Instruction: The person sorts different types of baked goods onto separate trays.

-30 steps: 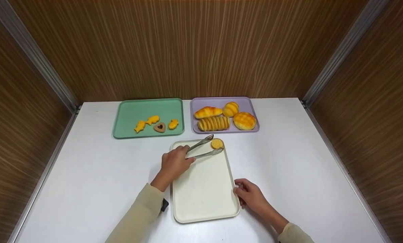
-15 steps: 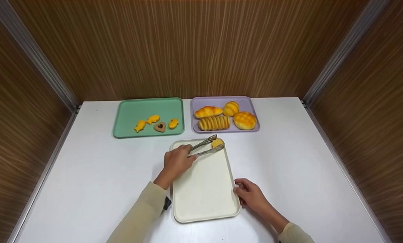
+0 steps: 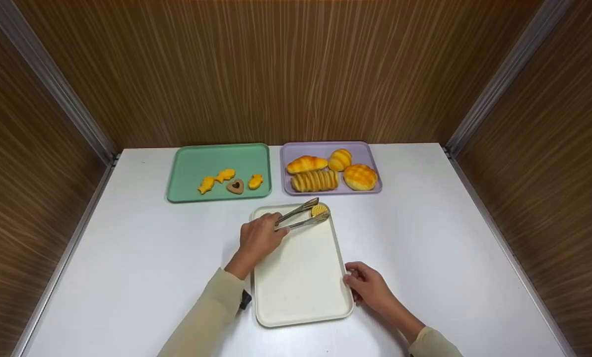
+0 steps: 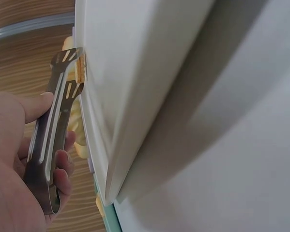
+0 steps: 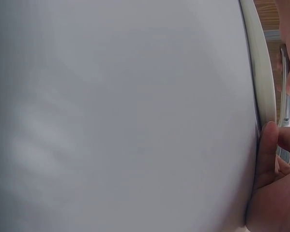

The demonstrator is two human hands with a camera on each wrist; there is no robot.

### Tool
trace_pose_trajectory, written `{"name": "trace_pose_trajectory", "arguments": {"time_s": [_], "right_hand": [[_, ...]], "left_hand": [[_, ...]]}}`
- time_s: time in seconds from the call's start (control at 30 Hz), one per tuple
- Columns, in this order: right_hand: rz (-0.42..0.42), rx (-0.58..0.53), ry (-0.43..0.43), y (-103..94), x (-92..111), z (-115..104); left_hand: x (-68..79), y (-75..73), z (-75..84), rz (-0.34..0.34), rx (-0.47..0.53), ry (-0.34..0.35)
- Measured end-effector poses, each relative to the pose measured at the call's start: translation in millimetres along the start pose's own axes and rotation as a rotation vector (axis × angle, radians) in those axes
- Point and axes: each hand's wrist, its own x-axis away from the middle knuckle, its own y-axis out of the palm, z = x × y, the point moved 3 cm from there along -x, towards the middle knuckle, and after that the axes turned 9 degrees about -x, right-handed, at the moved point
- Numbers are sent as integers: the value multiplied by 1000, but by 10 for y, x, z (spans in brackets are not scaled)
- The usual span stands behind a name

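Observation:
My left hand [image 3: 262, 238] grips a pair of metal tongs [image 4: 47, 130], thumb on one arm and fingers curled round the other. The tong ends straddle a round yellow biscuit [image 3: 318, 210] in the far right corner of the cream tray [image 3: 300, 282]. Whether both ends touch the biscuit, I cannot tell; the near end partly covers it. At the tray's right edge, my right hand [image 3: 372, 288] pinches the rim between thumb and fingers. In the right wrist view, its fingertips [image 5: 269, 133] lie against the tray's side.
Behind on the left, a green tray [image 3: 196, 161] carries fish-shaped biscuits [image 3: 225, 175] and a heart biscuit [image 3: 235, 186]. Beside it, a lilac tray [image 3: 360, 148] bears several breads, among them a croissant [image 3: 306, 164]. Wood-patterned panels [image 3: 276, 74] enclose the white table [image 3: 425, 228].
My left hand has shifted slightly right and away from me. The tong ends have drawn closer together around the biscuit, which now shows a differently patterned face. My right hand has stayed at the rim.

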Motion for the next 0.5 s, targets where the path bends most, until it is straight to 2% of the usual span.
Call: {"name": "trace_pose_trajectory", "arguments": {"time_s": [0.2, 0.37, 0.5], "right_hand": [[15, 29, 9, 27, 35, -80], [-6, 9, -9, 69, 139, -289], [-20, -1, -32, 67, 160, -329]], "left_hand": [[30, -53, -34, 1, 12, -13], [50, -133, -128, 27, 25, -42], [48, -207, -219, 45, 39, -75]]}}
